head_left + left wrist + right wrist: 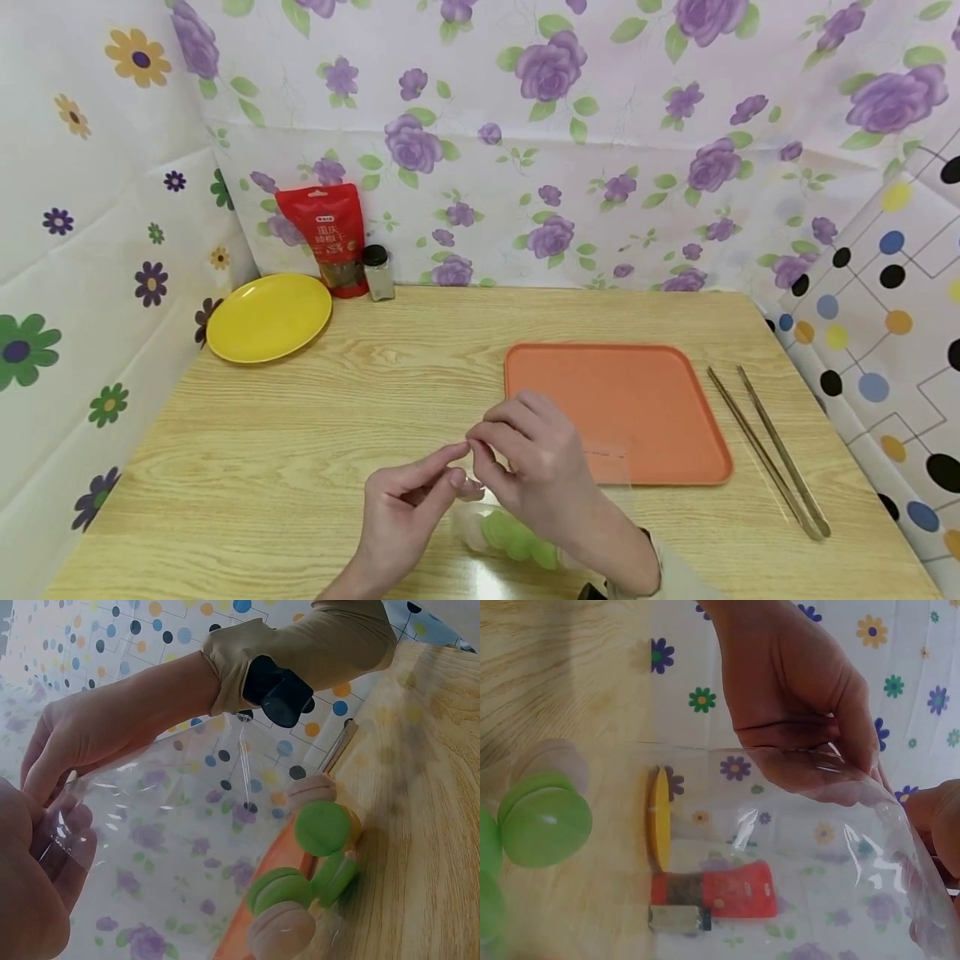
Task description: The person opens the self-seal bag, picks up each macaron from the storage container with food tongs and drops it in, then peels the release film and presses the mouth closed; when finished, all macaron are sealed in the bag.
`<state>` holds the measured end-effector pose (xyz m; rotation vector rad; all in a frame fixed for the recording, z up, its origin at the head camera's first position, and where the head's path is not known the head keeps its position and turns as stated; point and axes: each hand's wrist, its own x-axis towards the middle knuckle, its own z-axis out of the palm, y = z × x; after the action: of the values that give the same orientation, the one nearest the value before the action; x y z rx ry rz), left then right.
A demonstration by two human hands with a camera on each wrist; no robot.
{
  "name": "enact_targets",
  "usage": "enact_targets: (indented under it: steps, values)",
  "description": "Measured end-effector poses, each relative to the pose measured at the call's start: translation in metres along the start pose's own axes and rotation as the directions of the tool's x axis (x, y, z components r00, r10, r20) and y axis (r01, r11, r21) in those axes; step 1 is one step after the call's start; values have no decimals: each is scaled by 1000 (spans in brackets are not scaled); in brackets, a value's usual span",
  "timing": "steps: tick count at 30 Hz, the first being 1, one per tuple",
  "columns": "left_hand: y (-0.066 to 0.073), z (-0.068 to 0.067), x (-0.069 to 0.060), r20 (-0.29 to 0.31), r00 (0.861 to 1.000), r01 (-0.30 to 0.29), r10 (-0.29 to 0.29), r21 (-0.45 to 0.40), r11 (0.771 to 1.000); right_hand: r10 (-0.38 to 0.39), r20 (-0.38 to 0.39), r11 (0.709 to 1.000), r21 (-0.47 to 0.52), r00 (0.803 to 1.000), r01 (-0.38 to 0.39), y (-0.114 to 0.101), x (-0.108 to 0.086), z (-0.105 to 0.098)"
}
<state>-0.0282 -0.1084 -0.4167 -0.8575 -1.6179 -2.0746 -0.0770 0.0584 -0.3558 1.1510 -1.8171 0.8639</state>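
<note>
Both hands meet at the top edge of a clear plastic bag (pixel 180 802), which stands upright on the table. My left hand (pixel 408 504) pinches that edge between thumb and fingers. Close beside it, the right hand (pixel 536 458) has its thumb and fingertips pinched on the same edge. Several macarons lie at the bottom of the bag: green macarons (pixel 322 829) and pale pink macarons (pixel 282 930). In the head view the right hand and forearm hide part of the bag.
Behind the bag lies an orange tray (pixel 622 408), with metal tongs (pixel 772 458) to its right. A yellow plate (pixel 270 318), a red pouch (pixel 327 237) and a black-lidded jar (pixel 378 273) stand at the back left of the wooden table (pixel 247 467).
</note>
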Motion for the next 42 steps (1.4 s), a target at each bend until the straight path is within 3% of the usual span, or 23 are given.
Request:
enact_targets:
  steps: [11, 14, 16, 18, 20, 22, 23, 24, 27, 30, 33, 36, 38, 39, 42]
  values:
    - [-3, -1, 3, -25, 1000, -10, 11, 41, 999, 159, -96, 983, 112, 983, -148, 13, 3, -2]
    - [-4, -3, 3, -66, 998, -14, 18, 68, 998, 227, -128, 967, 151, 965, -207, 24, 7, -14]
    - [-4, -4, 2, -100, 995, -3, 14, 101, 995, 326, -127, 936, 183, 937, -301, 30, 8, -25]
    - [-4, -5, 2, -128, 992, 22, -5, 135, 991, 471, -109, 866, 245, 875, -436, 34, 7, -37]
    - [-4, -5, 2, -144, 989, 53, -30, 161, 986, 624, -86, 757, 314, 776, -574, 38, 6, -49]
    - [-4, -6, 3, -152, 987, 70, -43, 176, 982, 733, -82, 649, 383, 676, -657, 42, 5, -62]
    - [-4, -6, 3, -158, 986, 82, -53, 183, 980, 771, -84, 600, 425, 631, -678, 44, 5, -69]
    - [-3, -6, 2, -167, 984, 94, -62, 191, 977, 794, -95, 571, 457, 601, -682, 47, 4, -75]
    - [-1, -8, 0, -195, 977, 123, -84, 200, 972, 841, -148, 514, 520, 521, -682, 59, -2, -94]
    - [0, -8, -4, -222, 971, 128, -86, 182, 975, 890, -189, 443, 575, 415, -688, 73, -15, -116]
    - [-2, -9, -6, -225, 973, 92, -58, 143, 986, 928, -249, 372, 626, 277, -685, 89, -31, -143]
    - [-5, -10, -4, -216, 976, 57, -31, 116, 992, 938, -321, 322, 658, 134, -680, 103, -50, -174]
    - [-6, -10, -2, -212, 977, 50, -26, 111, 993, 933, -356, 289, 648, 56, -705, 109, -65, -191]
    - [-7, -10, -1, -211, 977, 45, -22, 108, 993, 931, -365, 269, 637, 24, -722, 111, -72, -197]
    - [-7, -10, 3, -213, 977, 44, -23, 94, 995, 932, -361, 186, 556, -33, -810, 113, -97, -206]
